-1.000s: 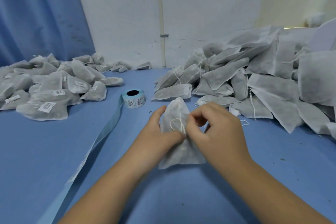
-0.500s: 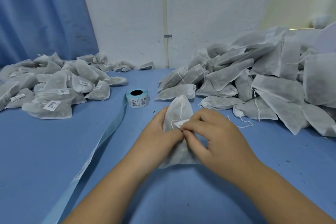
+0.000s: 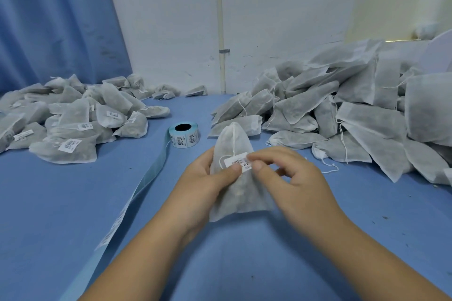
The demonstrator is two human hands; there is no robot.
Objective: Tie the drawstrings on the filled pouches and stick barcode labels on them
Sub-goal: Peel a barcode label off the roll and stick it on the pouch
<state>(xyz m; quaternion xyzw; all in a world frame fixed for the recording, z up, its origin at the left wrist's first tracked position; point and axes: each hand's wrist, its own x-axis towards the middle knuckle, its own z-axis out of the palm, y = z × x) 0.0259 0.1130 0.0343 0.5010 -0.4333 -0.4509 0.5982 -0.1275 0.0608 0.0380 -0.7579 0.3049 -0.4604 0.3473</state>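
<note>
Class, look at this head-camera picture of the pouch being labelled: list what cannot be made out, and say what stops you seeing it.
- Barcode label on the held pouch: print too small, and its edges are covered by the left hand thumb and right hand fingers.
- Pouch contents: veiled by the cloth.
- Pile on the right: cut off by the frame edge.
- Label roll: print too small.

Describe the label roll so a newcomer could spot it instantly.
Start at the blue table, in the gap between the left heap of labelled pouches and the right heap of unlabelled pouches. There sits the small pale-blue roll of barcode labels, the only round thing, trailing a backing strip toward the camera.
</note>
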